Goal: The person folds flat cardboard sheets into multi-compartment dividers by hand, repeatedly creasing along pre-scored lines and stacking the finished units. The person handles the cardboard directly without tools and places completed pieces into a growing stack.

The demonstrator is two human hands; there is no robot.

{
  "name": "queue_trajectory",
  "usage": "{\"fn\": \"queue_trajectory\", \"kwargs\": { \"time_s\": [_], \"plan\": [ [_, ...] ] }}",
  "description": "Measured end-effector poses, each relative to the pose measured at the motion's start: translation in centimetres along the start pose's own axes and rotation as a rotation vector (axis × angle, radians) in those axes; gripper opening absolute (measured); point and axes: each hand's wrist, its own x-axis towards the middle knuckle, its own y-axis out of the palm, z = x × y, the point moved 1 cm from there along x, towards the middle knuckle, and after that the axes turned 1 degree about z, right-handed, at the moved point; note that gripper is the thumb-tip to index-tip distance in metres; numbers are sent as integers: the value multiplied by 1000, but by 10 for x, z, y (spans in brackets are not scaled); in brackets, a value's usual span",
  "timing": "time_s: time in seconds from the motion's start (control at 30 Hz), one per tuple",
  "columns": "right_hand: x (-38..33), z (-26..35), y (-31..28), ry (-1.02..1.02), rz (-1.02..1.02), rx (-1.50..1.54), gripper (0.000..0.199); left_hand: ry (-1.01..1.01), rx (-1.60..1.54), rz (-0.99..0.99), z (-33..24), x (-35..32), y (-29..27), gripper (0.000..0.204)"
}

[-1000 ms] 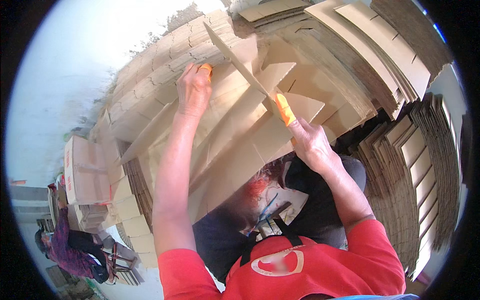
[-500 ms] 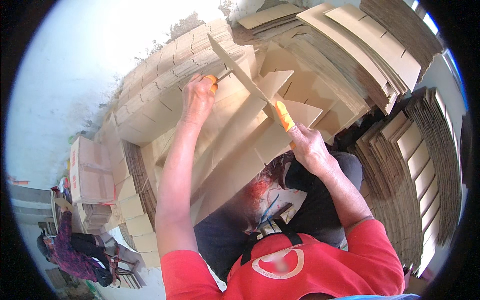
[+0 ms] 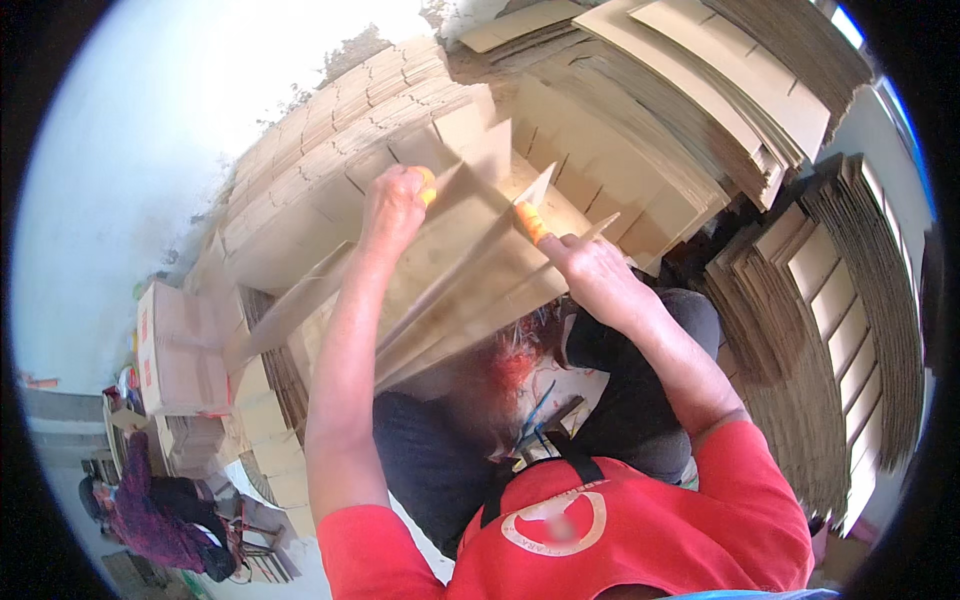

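My left hand (image 3: 392,207) is closed around an orange-handled tool (image 3: 428,185) at the upper edge of a flat cardboard sheet (image 3: 470,270) that leans across my lap. My right hand (image 3: 590,268) grips a second orange handle (image 3: 530,220), pressed against the same sheet's flap. The flaps stick up between my two hands. Both forearms reach forward from my red shirt.
Tall stacks of flattened cardboard blanks (image 3: 640,140) rise ahead and to the right (image 3: 840,320). More stacked cartons (image 3: 180,350) stand at the left. Another person in dark red clothing (image 3: 160,510) sits at the lower left. Dark trousers cover my knees.
The view has shifted, so both hands and the cardboard sheet sit lower in the picture. My hands have drawn a little closer together on the flaps.
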Motion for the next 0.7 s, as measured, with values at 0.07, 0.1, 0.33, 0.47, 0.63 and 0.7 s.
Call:
{"fn": "queue_trajectory", "kwargs": {
  "time_s": [0.07,0.1,0.33,0.47,0.63,0.7],
  "plan": [
    [12,5,-20,-70,43,5,47,-71,38,215,11,-9,6,14],
    [14,0,-16,-29,84,-66,48,-198,-14,319,15,-14,3,20],
    [12,-52,1,19,77,8,48,-260,-58,43,-41,-62,-49,37],
    [17,-77,-29,130,-390,33,40,-200,-75,-6,-69,-124,-67,38],
    [23,-155,-4,305,-259,-647,38,-142,-7,-22,-79,-155,-56,43],
    [32,-172,-6,317,-207,-566,39,-170,-4,-47,-78,-163,-53,44]
  ]
}}
